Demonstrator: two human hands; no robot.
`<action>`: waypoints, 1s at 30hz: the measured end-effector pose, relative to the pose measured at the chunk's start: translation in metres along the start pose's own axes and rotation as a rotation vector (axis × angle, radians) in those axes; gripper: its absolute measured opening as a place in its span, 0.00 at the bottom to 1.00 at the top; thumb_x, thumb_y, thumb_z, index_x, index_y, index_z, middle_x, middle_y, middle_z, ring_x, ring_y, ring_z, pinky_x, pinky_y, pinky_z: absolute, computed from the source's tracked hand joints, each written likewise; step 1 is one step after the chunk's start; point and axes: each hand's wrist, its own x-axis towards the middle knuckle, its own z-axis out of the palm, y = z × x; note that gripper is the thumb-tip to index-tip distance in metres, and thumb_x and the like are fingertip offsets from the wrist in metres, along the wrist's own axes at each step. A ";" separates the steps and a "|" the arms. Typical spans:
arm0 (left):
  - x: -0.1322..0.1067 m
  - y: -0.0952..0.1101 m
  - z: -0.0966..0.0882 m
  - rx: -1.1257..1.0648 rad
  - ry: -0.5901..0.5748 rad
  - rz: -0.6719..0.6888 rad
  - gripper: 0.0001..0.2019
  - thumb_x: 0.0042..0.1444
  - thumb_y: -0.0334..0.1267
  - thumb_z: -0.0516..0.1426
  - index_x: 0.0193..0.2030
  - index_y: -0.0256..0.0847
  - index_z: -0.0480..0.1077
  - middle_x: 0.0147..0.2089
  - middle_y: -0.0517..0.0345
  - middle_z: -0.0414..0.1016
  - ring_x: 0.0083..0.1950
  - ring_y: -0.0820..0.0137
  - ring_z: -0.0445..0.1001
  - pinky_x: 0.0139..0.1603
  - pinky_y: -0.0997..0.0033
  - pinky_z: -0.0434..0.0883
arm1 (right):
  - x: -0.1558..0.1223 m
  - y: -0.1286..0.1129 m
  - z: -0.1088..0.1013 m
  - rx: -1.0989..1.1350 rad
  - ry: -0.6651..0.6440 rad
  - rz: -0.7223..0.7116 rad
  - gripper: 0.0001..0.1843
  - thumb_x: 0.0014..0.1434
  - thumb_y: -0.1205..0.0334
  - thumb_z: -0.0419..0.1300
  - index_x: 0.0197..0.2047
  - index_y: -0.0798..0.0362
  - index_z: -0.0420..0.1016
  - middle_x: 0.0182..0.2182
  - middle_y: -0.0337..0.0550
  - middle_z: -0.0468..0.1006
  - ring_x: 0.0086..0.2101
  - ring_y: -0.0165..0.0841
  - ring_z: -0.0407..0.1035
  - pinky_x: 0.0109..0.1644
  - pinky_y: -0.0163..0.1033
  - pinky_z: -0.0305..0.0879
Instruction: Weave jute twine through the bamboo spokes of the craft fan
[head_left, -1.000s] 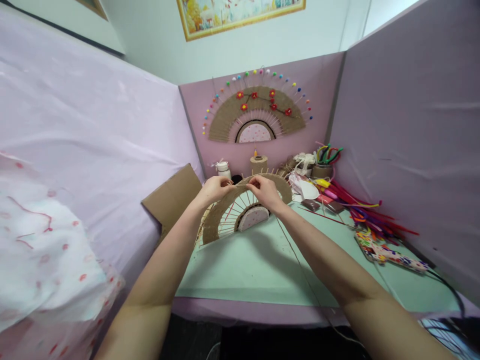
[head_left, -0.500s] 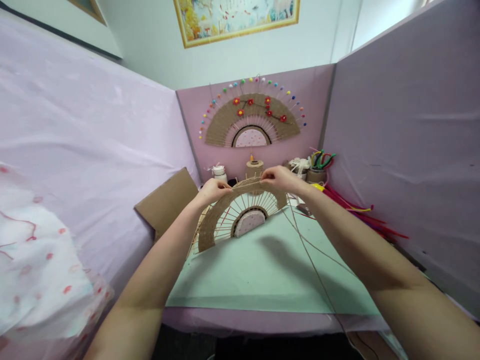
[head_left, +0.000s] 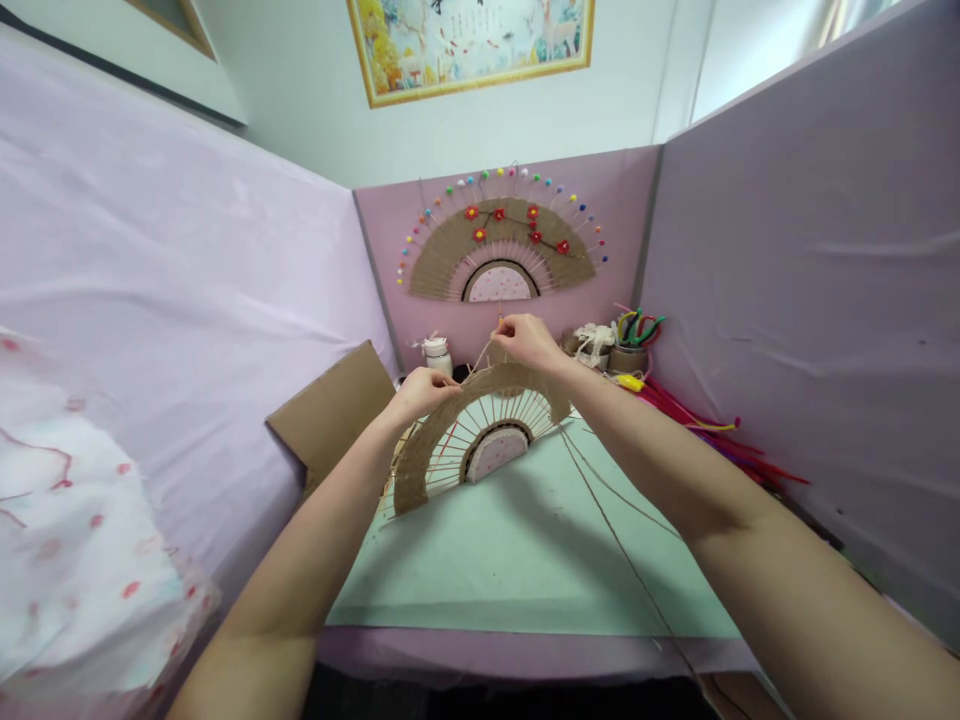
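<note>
A half-round fan (head_left: 409, 474) of thin sticks, woven with brown twine, stands tilted on the green table mat (head_left: 480, 580). Its small inner half-disc (head_left: 498, 455) is pale with dots. My left hand (head_left: 427, 392) pinches the fan's upper left rim. Just above the top edge, my right hand (head_left: 527, 340) is closed on a strand of twine (head_left: 481, 356) that slants down toward my left fingers. More twine (head_left: 616, 540) trails from the fan's right end over the mat and past the table's front edge.
A finished-looking fan (head_left: 438, 262) with red flowers and coloured beads hangs on the pink back panel. A cardboard piece (head_left: 334, 410) leans at left. White bottle (head_left: 437, 353), tool pot (head_left: 628, 358) and red pipe cleaners (head_left: 697, 430) stand or lie behind. Pink side panels enclose the table.
My right hand has moved left and up off the fan's rim, drawing the twine strand upward. My left hand stays on the rim, and the view has shifted slightly.
</note>
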 end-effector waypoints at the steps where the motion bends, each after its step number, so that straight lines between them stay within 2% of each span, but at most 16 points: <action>1: 0.000 0.000 0.000 0.004 0.000 0.002 0.15 0.47 0.44 0.60 0.34 0.35 0.80 0.35 0.53 0.80 0.33 0.68 0.74 0.31 0.73 0.64 | -0.001 0.000 0.001 -0.009 0.000 0.010 0.08 0.56 0.63 0.59 0.33 0.54 0.80 0.34 0.46 0.81 0.36 0.35 0.72 0.41 0.36 0.62; 5: 0.001 0.000 0.001 0.016 0.014 0.010 0.14 0.48 0.43 0.59 0.34 0.36 0.80 0.36 0.53 0.81 0.37 0.66 0.75 0.35 0.72 0.66 | -0.016 0.004 -0.002 -0.042 0.021 0.064 0.06 0.53 0.65 0.60 0.32 0.54 0.79 0.32 0.47 0.81 0.35 0.37 0.72 0.40 0.38 0.62; 9: 0.004 -0.002 0.003 0.051 0.032 0.004 0.14 0.49 0.44 0.59 0.36 0.37 0.80 0.36 0.53 0.80 0.38 0.65 0.76 0.37 0.70 0.67 | -0.038 0.014 -0.004 0.014 0.070 0.104 0.07 0.54 0.63 0.59 0.31 0.54 0.78 0.31 0.44 0.80 0.33 0.35 0.71 0.41 0.37 0.63; 12: 0.008 -0.002 -0.002 0.070 -0.012 0.025 0.19 0.48 0.44 0.60 0.45 0.36 0.77 0.36 0.52 0.80 0.36 0.66 0.75 0.36 0.70 0.68 | -0.048 0.022 0.000 0.081 0.045 0.124 0.07 0.54 0.62 0.60 0.30 0.54 0.78 0.29 0.43 0.79 0.31 0.33 0.70 0.40 0.37 0.63; 15: 0.016 0.005 -0.009 0.053 -0.114 0.043 0.30 0.43 0.41 0.63 0.56 0.36 0.71 0.40 0.50 0.80 0.39 0.65 0.77 0.38 0.70 0.70 | -0.050 0.029 0.007 0.126 0.021 0.140 0.07 0.54 0.61 0.60 0.29 0.54 0.77 0.28 0.42 0.79 0.31 0.33 0.70 0.38 0.35 0.63; 18: 0.031 0.023 -0.012 0.067 -0.165 0.082 0.35 0.41 0.42 0.65 0.59 0.34 0.69 0.47 0.45 0.79 0.43 0.63 0.77 0.41 0.71 0.71 | -0.051 0.034 0.013 0.152 0.017 0.150 0.07 0.54 0.61 0.60 0.29 0.54 0.77 0.27 0.42 0.79 0.30 0.32 0.70 0.36 0.34 0.62; 21: 0.046 0.046 -0.003 0.149 -0.151 0.127 0.28 0.44 0.43 0.63 0.54 0.34 0.73 0.46 0.47 0.79 0.41 0.65 0.76 0.37 0.73 0.69 | -0.052 0.037 0.016 0.178 0.013 0.160 0.07 0.54 0.61 0.60 0.29 0.54 0.77 0.27 0.41 0.78 0.29 0.31 0.69 0.35 0.33 0.61; 24: 0.055 0.064 0.009 0.235 -0.181 0.142 0.17 0.50 0.43 0.58 0.42 0.35 0.79 0.34 0.54 0.80 0.34 0.68 0.73 0.31 0.74 0.65 | -0.054 0.042 0.016 0.201 0.006 0.167 0.07 0.54 0.61 0.60 0.29 0.55 0.77 0.26 0.41 0.78 0.28 0.30 0.68 0.33 0.33 0.60; 27: 0.057 0.071 0.014 0.240 -0.201 0.087 0.15 0.52 0.43 0.56 0.36 0.35 0.80 0.26 0.58 0.75 0.27 0.72 0.68 0.25 0.75 0.61 | -0.056 0.050 0.012 0.228 -0.012 0.163 0.08 0.54 0.61 0.60 0.30 0.55 0.77 0.27 0.41 0.79 0.29 0.30 0.68 0.33 0.33 0.60; 30: 0.056 0.068 0.010 0.199 -0.214 0.048 0.15 0.51 0.44 0.57 0.35 0.36 0.80 0.23 0.59 0.72 0.23 0.75 0.63 0.23 0.75 0.59 | -0.059 0.057 0.002 0.255 -0.041 0.151 0.07 0.54 0.62 0.60 0.30 0.55 0.78 0.28 0.40 0.79 0.29 0.30 0.69 0.33 0.32 0.60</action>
